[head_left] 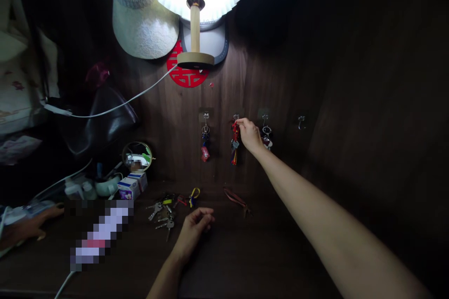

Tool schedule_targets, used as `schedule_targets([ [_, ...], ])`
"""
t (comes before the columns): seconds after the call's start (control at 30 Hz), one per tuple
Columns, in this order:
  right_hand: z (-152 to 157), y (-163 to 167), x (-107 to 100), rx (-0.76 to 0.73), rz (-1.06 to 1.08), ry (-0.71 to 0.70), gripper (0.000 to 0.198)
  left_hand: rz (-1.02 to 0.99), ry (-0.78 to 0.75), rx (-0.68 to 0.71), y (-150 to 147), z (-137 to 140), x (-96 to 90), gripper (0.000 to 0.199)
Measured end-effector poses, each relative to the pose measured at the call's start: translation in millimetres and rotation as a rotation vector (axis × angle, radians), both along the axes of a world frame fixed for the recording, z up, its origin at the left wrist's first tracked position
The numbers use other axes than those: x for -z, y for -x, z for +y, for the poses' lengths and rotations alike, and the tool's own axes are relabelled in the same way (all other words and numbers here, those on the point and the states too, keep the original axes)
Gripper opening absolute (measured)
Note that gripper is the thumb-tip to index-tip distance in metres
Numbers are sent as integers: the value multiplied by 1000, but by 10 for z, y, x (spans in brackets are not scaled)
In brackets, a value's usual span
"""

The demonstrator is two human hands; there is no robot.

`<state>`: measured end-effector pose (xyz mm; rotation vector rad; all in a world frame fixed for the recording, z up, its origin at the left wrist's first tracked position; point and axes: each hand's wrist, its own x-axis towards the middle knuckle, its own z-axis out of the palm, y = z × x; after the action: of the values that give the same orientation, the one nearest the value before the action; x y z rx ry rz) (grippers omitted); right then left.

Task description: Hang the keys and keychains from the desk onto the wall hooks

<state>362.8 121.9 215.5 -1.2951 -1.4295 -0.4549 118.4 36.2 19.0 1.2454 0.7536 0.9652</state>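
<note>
My right hand [250, 134] reaches up to the wooden wall, closed in a pinch on the red top of a keychain [235, 142] at the second hook [236, 116]. Keys and a multicoloured tassel dangle below its fingers. Whether the keychain's loop sits fully on the hook is hidden. Low over the dark tabletop, my left hand [196, 226] has loosely bent fingers with nothing visible in them. Just beyond it lie a bunch of keys [164, 215], a yellow and blue strap [193, 196] and a brown cord loop [236, 198].
Keys with a red tag [205, 153] hang left of my right hand, and another key ring [267, 131] hangs right of it. A bare hook [301, 121] is farther right. Overhead glows a lamp [195, 58] with a white cable. A round mirror [138, 155] and boxes [129, 188] stand left.
</note>
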Motion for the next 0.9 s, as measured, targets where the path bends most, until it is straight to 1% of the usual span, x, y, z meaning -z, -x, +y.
schedule_targets([
  [0.1,38,-47,33,-4,13,38,29,-10,-2,-1,-2,1,2,44],
  [0.23,50,-88,106,-31,88,68,30,-20,-1,11,-2,7,7,45],
  [0.37,56,-91,185,-52,134,64,34,-18,-4,10,-3,18,24,44],
  [0.57,37,-72,314,-106,140,26,38,1,-23,2,-1,35,48,46],
  [0.73,-75,-33,501,-148,174,11,43,7,-28,-2,5,39,42,46],
  [0.9,-228,-9,770,-176,217,62,43,-10,-41,-9,6,36,53,44],
])
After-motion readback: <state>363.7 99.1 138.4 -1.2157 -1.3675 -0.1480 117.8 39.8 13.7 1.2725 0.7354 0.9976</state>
